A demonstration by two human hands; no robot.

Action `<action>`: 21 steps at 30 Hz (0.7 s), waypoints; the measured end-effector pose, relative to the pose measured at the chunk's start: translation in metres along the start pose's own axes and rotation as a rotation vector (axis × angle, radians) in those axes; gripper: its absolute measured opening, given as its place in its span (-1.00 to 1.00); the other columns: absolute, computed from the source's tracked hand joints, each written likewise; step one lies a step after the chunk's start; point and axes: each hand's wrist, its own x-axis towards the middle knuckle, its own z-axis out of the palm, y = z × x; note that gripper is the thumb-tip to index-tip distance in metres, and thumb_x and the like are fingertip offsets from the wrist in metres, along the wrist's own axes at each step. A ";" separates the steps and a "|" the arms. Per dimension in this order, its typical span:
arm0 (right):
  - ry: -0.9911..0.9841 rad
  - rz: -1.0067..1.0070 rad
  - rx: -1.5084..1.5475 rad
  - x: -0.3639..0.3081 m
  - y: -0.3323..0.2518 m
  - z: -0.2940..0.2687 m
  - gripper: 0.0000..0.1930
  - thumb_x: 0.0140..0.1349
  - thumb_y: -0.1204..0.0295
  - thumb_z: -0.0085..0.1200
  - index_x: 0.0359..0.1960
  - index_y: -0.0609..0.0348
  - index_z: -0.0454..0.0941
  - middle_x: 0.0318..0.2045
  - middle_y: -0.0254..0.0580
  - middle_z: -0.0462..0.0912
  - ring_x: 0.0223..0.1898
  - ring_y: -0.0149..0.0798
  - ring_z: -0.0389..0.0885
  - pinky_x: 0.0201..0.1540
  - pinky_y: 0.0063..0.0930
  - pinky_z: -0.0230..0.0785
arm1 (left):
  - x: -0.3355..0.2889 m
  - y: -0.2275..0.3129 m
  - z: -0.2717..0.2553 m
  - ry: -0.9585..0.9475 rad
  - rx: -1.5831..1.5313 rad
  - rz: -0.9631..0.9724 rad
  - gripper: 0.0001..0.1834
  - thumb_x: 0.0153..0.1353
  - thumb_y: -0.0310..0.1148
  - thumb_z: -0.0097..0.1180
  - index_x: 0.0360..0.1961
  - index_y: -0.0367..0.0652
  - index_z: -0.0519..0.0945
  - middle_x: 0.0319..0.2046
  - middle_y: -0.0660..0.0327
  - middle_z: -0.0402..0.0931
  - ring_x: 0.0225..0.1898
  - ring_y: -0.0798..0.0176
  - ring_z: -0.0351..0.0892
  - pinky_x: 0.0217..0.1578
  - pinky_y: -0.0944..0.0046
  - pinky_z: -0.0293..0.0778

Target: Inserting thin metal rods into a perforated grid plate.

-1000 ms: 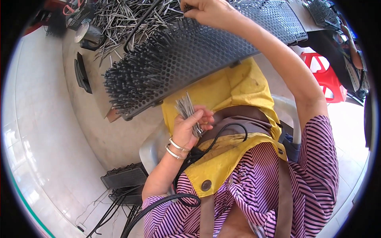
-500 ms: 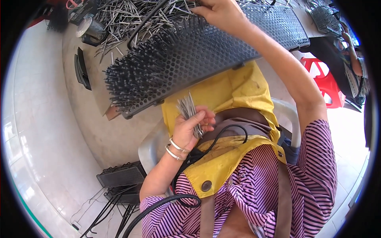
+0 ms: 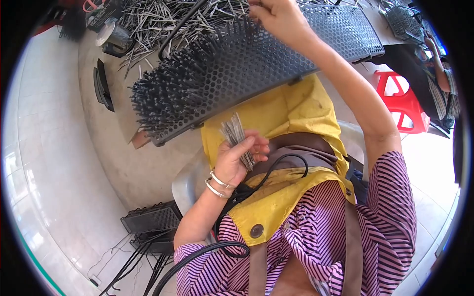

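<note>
My left hand (image 3: 241,154), with two bangles at its wrist, is closed round a bundle of thin grey rods (image 3: 238,139) above my yellow apron (image 3: 264,111). At the far edge of a black perforated rack (image 3: 276,56), my right hand (image 3: 279,17) has its fingers pinched together. Whatever sits between those fingertips is too small to make out. Dark rods stand upright, closely packed, in the holes at the rack's left end and along its far side. Bare holes show across its middle and right. The rack's near edge rests over my lap.
Loose grey rods (image 3: 163,24) lie heaped on the table behind the rack. A clear jar (image 3: 116,37) stands left of the heap. Further black racks (image 3: 153,219) sit on the floor at lower left. To the right are a red stool (image 3: 402,103) and another person's arm (image 3: 437,59).
My right hand has shifted slightly right along the rack's far edge, its fingers drawn closer together. My left hand has barely moved and keeps the bundle.
</note>
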 end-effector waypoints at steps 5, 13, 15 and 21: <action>-0.005 -0.023 -0.063 -0.007 0.000 -0.004 -0.92 -0.05 0.55 -0.04 -0.50 0.32 0.43 -0.64 0.15 0.44 -0.54 0.10 0.46 -0.52 -0.22 0.29 | 0.000 0.000 0.003 -0.101 -0.022 -0.045 -0.75 0.14 -0.42 -0.07 -0.17 -0.32 0.41 -0.29 -0.03 0.46 -0.28 0.10 0.51 -0.33 0.18 0.50; -0.201 -0.237 -0.350 0.000 0.006 0.001 -0.94 -0.03 0.58 -0.01 -0.54 0.33 0.40 -0.67 0.08 0.47 -0.59 -0.01 0.49 -0.55 -0.32 0.34 | -0.005 -0.002 0.013 -0.069 0.005 -0.090 -0.72 0.16 -0.36 -0.07 -0.11 -0.23 0.38 -0.35 -0.01 0.46 -0.36 0.11 0.50 -0.37 0.17 0.48; -0.334 0.000 -0.405 -0.003 -0.002 0.004 -0.80 0.06 0.47 -0.04 -0.32 0.35 0.45 -0.53 0.09 0.53 -0.49 -0.01 0.53 -0.47 -0.27 0.36 | -0.004 -0.002 0.009 -0.124 0.008 -0.085 -0.72 0.17 -0.34 -0.07 -0.11 -0.20 0.39 -0.41 0.03 0.45 -0.46 0.18 0.46 -0.48 0.25 0.42; -0.077 0.115 -0.275 -0.028 -0.030 -0.020 -0.79 0.08 0.45 0.01 -0.27 0.30 0.47 -0.51 -0.10 0.56 -0.49 -0.31 0.56 -0.43 -0.47 0.41 | -0.008 0.005 0.012 -0.095 0.032 -0.079 -0.75 0.19 -0.32 -0.09 -0.12 -0.15 0.41 -0.57 0.16 0.39 -0.71 0.38 0.25 -0.73 0.46 0.12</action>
